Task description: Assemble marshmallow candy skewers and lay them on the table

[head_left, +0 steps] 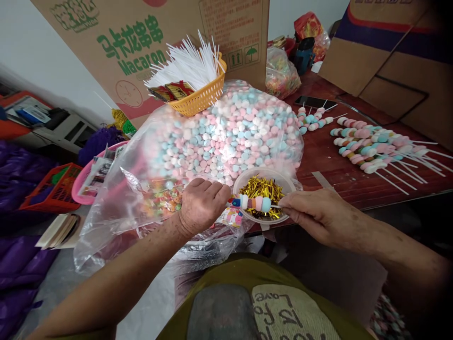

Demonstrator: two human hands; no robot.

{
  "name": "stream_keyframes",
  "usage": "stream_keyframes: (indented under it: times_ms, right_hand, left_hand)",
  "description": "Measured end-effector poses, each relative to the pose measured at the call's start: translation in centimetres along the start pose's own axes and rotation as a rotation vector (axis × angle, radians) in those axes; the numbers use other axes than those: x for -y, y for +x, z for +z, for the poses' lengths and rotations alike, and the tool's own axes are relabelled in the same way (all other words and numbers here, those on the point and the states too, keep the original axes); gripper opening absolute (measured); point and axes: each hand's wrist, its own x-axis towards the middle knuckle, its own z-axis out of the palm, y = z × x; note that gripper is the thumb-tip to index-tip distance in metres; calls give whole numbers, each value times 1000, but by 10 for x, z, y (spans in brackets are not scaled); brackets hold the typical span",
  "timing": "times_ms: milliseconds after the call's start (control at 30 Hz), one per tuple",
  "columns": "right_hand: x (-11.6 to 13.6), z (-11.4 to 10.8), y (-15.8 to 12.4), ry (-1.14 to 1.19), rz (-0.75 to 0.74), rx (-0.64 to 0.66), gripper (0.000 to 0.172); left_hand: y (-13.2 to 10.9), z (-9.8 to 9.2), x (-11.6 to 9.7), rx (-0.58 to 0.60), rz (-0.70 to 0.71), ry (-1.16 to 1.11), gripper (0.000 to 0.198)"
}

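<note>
left hand (201, 204) grip closed on one end of a marshmallow skewer (252, 203), right hand (314, 215) pinching its stick end, at frame centre over a plastic bowl (244, 177) of gold twist ties (264, 188); marshmallow bag (226, 132) behind.

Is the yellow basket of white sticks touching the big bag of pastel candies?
Touching: the head view shows the yellow basket resting directly on top of the candy bag, no gap visible.
</note>
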Motion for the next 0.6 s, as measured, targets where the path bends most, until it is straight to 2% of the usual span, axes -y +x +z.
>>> stream_keyframes:
  times_ms: [67,167,233,367,433,500,600]
  right_hand:
    - [2,2,0,76,8,16,22]
    - [2,3,1,89,-20,-10,22]
    - [0,0,2,19,-76,-37,21]
    - [-2,-13,4,-236,-197,-33,21]
    - [-3,-19,4,-322,-238,-2,22]
    - [-3,-22,1,-344,-262,-1,21]
    - [-3,-19,-6,-340,-224,-23,19]
  left_hand:
    - [1,2,0,-19,14,-6,23]
    - [4,6,-1,48,-33,-134,23]
    - [9,8,-2,166,-71,-277,27]
    - [22,3,-3,506,-162,-570,30]
    - [26,-2,-3,593,-210,-662,29]
    - [27,-4,-3,586,-242,-646,28]
    - [23,-2,-5,430,-196,-461,30]
